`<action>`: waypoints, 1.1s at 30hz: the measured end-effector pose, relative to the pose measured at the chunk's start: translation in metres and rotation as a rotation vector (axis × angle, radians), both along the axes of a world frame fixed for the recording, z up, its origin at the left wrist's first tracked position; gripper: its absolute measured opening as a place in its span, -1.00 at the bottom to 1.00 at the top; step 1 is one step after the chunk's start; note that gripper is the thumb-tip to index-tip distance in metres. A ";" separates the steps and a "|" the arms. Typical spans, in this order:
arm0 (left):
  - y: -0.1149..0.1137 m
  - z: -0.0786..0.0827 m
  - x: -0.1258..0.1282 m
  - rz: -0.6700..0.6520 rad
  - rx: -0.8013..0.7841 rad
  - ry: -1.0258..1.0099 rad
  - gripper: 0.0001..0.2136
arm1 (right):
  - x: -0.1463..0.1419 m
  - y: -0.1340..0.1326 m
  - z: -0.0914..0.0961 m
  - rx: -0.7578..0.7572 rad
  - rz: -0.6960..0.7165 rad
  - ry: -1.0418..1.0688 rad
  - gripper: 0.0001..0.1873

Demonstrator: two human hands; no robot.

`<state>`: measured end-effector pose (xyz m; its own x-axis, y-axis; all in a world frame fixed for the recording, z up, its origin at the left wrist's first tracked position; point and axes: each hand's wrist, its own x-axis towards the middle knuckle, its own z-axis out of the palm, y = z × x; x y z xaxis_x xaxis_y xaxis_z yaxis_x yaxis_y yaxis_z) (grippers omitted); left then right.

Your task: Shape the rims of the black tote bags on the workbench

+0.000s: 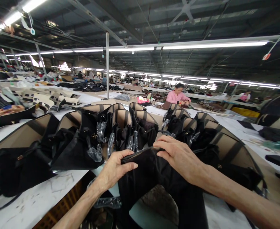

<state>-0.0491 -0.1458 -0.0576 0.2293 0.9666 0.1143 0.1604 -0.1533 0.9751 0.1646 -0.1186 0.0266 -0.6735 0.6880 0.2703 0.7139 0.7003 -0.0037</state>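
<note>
A black fabric bag (154, 178) hangs in front of me over the table's near edge. My left hand (115, 170) is closed on the left end of its top rim, thumb lying along the edge. My right hand (178, 156) grips the right part of the same rim, fingers curled over it. Just beyond my hands stands a row of black and tan bags (123, 127), open at the top, with clear plastic wrapped round their handles.
The white worktable (35, 197) runs left and right, covered with more bags (226, 140). A person in pink (177, 95) sits across the room. Another person's arms (1, 111) rest on the table at far left. A post (107, 63) rises behind the bags.
</note>
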 end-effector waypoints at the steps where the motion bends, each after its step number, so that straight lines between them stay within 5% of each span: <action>1: 0.000 0.000 0.000 0.003 0.011 0.004 -0.79 | -0.002 0.001 0.000 -0.031 -0.010 -0.015 -0.87; 9: 0.002 0.000 0.002 0.000 0.013 -0.010 -0.80 | -0.021 0.002 -0.008 -0.074 -0.229 -0.149 -0.86; 16: 0.003 -0.002 -0.001 0.012 0.011 -0.046 -0.76 | -0.010 0.009 -0.008 -0.169 -0.165 -0.114 -0.79; 23: -0.003 0.001 0.002 0.004 0.037 -0.052 -0.76 | -0.010 0.015 -0.015 -0.003 -0.134 -0.226 -0.75; 33: -0.011 0.005 0.003 0.072 0.095 0.032 -0.70 | -0.011 0.018 -0.014 -0.012 -0.178 -0.223 -0.76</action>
